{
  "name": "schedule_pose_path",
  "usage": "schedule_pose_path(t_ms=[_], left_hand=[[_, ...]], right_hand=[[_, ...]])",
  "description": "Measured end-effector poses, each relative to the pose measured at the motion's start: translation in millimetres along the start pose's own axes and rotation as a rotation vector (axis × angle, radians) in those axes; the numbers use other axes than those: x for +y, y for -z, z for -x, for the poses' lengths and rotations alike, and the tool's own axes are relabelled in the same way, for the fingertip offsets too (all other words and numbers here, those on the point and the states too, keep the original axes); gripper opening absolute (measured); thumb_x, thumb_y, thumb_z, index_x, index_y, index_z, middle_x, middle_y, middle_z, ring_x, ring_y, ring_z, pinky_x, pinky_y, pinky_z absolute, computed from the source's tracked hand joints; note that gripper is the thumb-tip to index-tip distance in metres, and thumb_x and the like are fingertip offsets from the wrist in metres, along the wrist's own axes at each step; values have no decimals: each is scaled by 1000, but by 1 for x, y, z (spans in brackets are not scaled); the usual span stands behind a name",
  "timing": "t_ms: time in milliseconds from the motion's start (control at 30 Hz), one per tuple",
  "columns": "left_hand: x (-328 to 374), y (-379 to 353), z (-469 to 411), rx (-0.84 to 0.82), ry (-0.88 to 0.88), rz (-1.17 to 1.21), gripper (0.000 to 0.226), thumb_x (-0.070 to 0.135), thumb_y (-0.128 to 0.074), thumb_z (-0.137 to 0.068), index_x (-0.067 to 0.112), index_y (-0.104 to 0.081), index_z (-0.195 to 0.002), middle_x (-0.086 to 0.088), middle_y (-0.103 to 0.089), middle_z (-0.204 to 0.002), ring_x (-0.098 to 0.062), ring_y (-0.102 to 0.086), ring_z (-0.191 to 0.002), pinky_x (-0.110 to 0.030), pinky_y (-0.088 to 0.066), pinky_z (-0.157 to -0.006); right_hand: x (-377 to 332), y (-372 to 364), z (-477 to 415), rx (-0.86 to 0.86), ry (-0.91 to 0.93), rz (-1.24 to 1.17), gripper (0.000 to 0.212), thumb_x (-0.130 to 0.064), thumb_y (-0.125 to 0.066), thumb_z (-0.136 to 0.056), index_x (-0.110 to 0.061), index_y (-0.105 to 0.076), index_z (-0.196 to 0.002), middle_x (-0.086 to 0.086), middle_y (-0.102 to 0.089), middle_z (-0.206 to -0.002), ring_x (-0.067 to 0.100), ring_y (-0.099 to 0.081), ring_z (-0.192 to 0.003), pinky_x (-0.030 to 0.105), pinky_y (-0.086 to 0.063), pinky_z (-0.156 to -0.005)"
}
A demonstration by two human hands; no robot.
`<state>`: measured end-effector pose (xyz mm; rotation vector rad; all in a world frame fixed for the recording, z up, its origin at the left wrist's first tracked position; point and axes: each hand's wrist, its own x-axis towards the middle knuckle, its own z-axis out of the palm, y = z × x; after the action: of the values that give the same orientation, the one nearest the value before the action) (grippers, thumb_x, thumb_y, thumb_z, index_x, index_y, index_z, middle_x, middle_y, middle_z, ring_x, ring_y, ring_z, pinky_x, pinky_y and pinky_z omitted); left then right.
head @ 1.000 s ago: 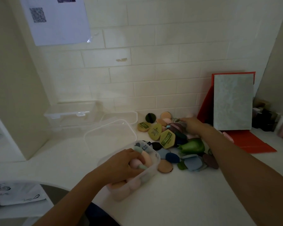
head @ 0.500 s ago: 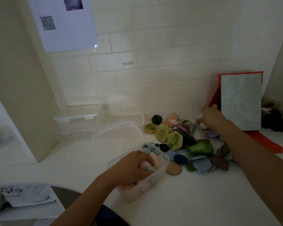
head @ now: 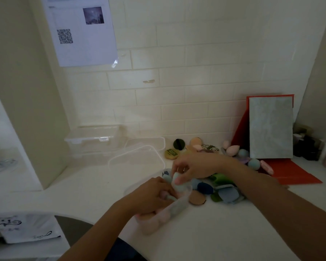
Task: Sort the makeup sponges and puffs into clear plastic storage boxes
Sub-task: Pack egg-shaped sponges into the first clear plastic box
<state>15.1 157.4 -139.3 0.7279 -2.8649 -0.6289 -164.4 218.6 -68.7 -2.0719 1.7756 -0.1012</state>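
Observation:
A small clear plastic box [head: 179, 205] sits on the white counter, filled with pink and peach sponges. My left hand [head: 151, 194] reaches into it, fingers curled over the sponges inside. My right hand [head: 194, 167] holds a pale blue-green sponge [head: 179, 183] at the box's far rim, pinched between thumb and fingers. A heap of puffs [head: 205, 187] in blue, green, tan and black lies right of the box. Loose egg-shaped sponges [head: 232, 150] in pink and teal rest near the wall.
Two clear lids [head: 137, 157] lie behind the box, and a larger closed clear box [head: 94, 137] stands at the wall. A grey board on a red folder [head: 271, 129] leans at the right, with small bottles [head: 309, 147] beyond. Printed paper [head: 26, 228] lies at bottom left.
My right hand left the far sponges near the red folder and came back to the box carrying a pale blue-green sponge. My left hand stayed in the box. The camera tilted.

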Motion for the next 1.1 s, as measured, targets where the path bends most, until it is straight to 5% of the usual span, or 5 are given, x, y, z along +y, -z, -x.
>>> schedule_pose_path(t_ms=[433,667,800,933,1100], left_hand=[[-1,0,-1,-29,12,-17,27,33,-57,-88,23,-65,-111,3,-52,-123,-4,-41,-101,-4,-31,-77],[0,3,-1,-44,-25,26,25,27,-58,-88,16,-68,-109,4,-51,-126,-3,-42,-100,2,-30,-74],[-3,2,-2,-39,-52,27,26,29,-59,-88,18,-68,-110,7,-50,-128,-2,-43,-103,8,-25,-73],[-3,-1,-4,-25,-48,20,26,33,-60,-88,24,-66,-112,19,-45,-113,18,-37,-87,10,-23,-74],[-4,-2,-5,3,36,-1,31,40,-67,-80,31,-62,-109,8,-51,-121,-7,-48,-100,-14,-40,-83]], right_hand=[[-20,-2,-31,-373,-101,265,36,-28,-65,-87,-15,-64,-121,2,-69,-111,9,-62,-86,14,-43,-67],[-19,-20,-36,-227,-79,456,21,-26,-69,-83,-7,-68,-90,-2,-54,-66,9,-46,-56,20,-35,-51],[-19,-34,-37,-100,-53,619,33,-20,-65,-83,-16,-43,-59,-1,-41,-60,12,-37,-52,25,-31,-48],[-23,-41,-35,-16,-36,622,35,-17,-59,-87,-14,-36,-61,0,-35,-63,11,-33,-53,24,-30,-47],[-22,-30,-30,-202,-65,436,13,-22,-64,-85,-11,-61,-79,-3,-46,-61,10,-42,-55,24,-39,-54]])
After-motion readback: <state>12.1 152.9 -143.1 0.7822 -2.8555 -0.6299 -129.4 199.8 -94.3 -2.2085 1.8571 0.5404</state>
